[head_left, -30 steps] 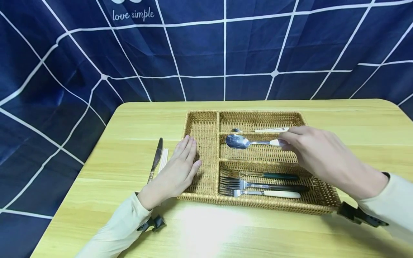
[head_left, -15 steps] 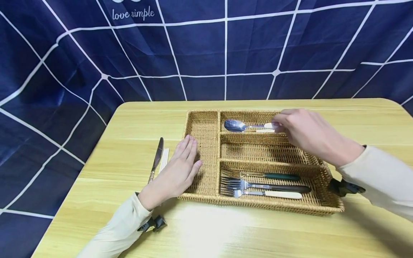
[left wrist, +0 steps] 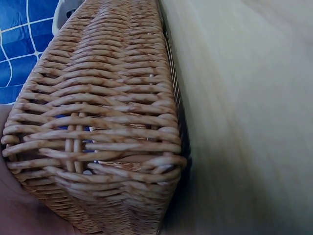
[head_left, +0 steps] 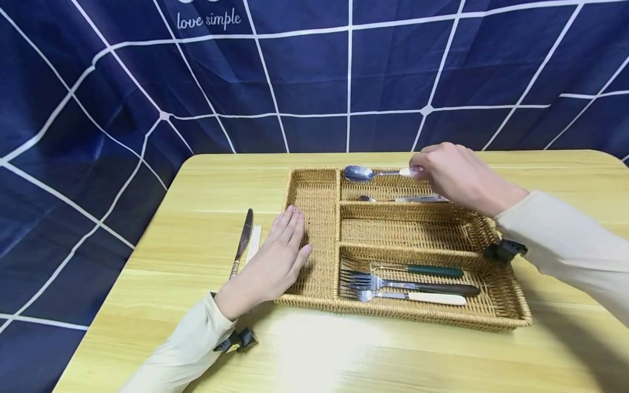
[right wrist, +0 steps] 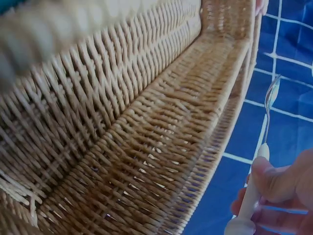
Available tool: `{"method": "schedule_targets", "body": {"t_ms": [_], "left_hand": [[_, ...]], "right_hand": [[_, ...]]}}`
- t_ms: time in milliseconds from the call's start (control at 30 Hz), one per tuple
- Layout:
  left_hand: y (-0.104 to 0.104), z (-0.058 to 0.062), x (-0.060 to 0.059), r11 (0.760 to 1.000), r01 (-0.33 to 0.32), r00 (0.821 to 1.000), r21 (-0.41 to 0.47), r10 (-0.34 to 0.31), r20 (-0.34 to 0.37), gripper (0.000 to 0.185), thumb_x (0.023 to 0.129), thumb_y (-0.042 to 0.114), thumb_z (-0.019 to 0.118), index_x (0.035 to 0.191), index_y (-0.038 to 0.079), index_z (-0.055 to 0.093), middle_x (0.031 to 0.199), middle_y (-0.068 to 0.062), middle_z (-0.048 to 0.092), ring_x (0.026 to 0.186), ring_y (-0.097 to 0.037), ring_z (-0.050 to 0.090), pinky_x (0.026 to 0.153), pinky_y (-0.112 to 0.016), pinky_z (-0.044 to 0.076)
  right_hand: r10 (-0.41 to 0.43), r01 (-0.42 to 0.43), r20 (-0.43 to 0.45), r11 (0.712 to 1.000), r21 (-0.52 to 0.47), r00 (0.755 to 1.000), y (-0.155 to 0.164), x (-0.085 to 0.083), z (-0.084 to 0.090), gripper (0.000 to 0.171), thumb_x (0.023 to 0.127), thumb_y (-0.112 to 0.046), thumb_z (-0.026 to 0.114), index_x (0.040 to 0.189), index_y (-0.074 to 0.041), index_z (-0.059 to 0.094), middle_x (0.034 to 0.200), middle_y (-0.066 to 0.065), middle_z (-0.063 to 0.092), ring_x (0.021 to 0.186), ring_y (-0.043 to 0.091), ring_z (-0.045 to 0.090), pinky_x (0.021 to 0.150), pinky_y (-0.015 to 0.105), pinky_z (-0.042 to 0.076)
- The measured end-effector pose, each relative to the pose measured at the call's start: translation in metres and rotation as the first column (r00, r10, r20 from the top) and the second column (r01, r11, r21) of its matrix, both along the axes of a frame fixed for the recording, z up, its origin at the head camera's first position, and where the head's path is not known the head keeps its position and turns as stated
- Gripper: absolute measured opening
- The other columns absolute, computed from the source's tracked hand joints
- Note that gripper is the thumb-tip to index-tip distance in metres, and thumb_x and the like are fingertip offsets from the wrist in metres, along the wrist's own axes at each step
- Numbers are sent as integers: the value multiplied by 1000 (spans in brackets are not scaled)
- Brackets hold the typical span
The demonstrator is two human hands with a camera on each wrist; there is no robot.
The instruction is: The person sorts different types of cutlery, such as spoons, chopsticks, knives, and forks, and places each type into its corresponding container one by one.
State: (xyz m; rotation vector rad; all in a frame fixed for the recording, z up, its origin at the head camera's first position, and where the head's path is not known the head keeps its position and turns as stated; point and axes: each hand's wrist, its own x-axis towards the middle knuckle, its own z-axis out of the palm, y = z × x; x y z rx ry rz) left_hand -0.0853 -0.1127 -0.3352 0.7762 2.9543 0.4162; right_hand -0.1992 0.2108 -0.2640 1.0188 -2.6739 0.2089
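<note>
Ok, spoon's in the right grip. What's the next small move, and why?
Probably ease the right grip down so the spoon settles into the back compartment: it looks raised near that compartment's back edge, roughly parallel to its length, and another white-handled piece already lies there.

navy gridded cloth (head_left: 314, 71) behind pale wooden table (head_left: 196, 218)

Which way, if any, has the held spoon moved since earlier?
Yes, farther away: in the head view, the spoon in the right hand has shifted toward the back rim of the wicker tray.
</note>
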Motion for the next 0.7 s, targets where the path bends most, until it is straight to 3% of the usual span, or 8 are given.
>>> {"method": "schedule_targets", "body": {"t_ms": [133,433,700], "left_hand": [[0,-1,0,1000,4,1000,3,-4,-9,61,106,32,25,148,-10,10,157,-27,9,148,-34,-2,120,-42,0],[0,-3,0,1000,5,1000,8,-5,-11,62,106,33,25,148,-9,10,157,-26,9,148,-32,-3,120,-42,0],[0,-3,-1,1000,4,1000,-1,-4,-18,62,105,31,28,148,-10,11,157,-26,9,148,-33,-2,120,-42,0]], "right_hand": [[-5,5,-5,1000,0,1000,-1,-9,-3,14,81,6,66,78,-8,65,72,5,64,63,29,62,51,50,49],[18,-18,39,1000,3,999,4,-24,-13,24,74,12,62,69,-11,60,67,0,60,61,24,59,53,45,50],[50,-53,77,998,34,996,4,-31,-18,29,77,5,67,63,-15,52,61,-4,53,56,16,49,49,38,45]]}}
